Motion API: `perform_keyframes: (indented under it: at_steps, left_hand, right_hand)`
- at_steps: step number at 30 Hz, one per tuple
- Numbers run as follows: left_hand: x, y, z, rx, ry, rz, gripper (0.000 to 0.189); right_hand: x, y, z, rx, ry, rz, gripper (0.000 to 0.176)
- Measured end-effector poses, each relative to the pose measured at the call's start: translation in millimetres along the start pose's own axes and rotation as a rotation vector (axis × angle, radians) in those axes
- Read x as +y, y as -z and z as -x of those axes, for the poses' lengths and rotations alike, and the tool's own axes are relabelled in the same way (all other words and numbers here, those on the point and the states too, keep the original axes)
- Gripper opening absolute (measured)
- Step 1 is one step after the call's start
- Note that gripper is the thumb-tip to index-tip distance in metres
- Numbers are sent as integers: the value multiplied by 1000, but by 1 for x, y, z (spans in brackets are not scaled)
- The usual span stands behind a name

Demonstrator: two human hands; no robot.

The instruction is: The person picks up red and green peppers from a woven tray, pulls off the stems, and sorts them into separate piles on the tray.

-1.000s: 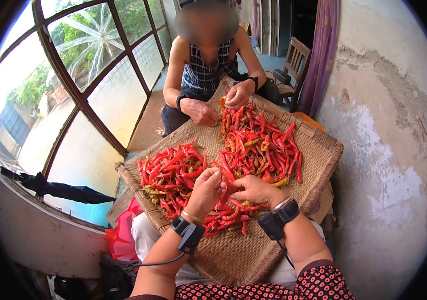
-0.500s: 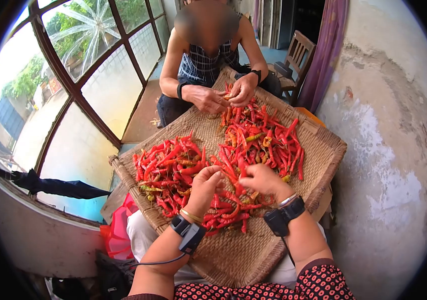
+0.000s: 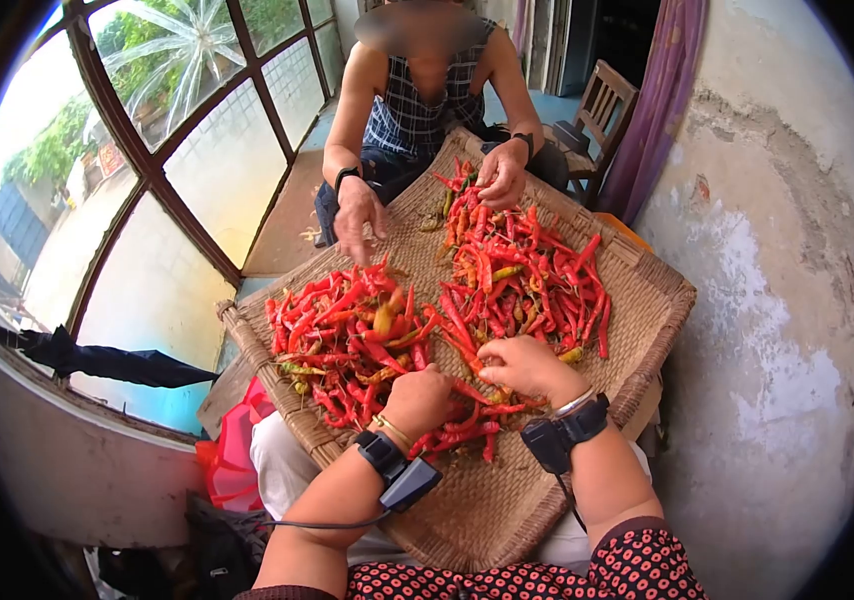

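Note:
Red chili peppers (image 3: 537, 265) lie heaped on a woven tray (image 3: 477, 505) across my lap. My left hand (image 3: 419, 402) is closed over the front of the left heap (image 3: 332, 320), its fingertips hidden among the peppers. Close to its right, my right hand (image 3: 532, 370) has its fingers bent in a pinch at a red chili pepper (image 3: 469, 355) where the heaps meet. A yellowish-green pepper (image 3: 384, 320) shows on top of the left heap.
Opposite me sits a person, one hand (image 3: 359, 222) reaching over the left heap, the other (image 3: 503, 175) at the far peppers. A wooden chair (image 3: 602, 125) stands behind. Windows and a folded dark umbrella (image 3: 122, 360) are at left, a rough wall (image 3: 767, 300) at right.
My left hand has lowered onto the peppers; my right hand has shifted slightly. The other person's hands have separated, one moving to the left heap, where a yellowish-green pepper now shows.

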State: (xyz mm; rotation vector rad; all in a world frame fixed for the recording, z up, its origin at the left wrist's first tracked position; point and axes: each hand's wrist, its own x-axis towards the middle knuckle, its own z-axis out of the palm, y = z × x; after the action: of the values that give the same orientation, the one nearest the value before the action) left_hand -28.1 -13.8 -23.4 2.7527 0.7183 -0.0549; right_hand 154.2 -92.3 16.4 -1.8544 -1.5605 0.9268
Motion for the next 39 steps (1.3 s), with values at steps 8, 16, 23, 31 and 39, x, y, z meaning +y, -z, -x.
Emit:
perform_keyframes:
  at_steps: [8, 16, 23, 31, 39]
  left_hand:
    - [1, -6, -5, -110, -50, 42, 24]
    - [2, -9, -2, -118, -75, 18, 23]
    - [7, 6, -4, 264, -106, 289, 15]
    - [0, 14, -6, 308, -53, 764, 15]
    - [3, 18, -5, 235, 2, 947, 8]
  right_hand:
    - [3, -6, 6, -64, 21, 331, 36]
    - [7, -10, 2, -37, 84, 412, 33]
    - [2, -7, 3, -43, 107, 232, 31]
    - [1, -6, 2, 28, 276, 104, 30]
    - [2, -9, -1, -62, 264, 188, 27]
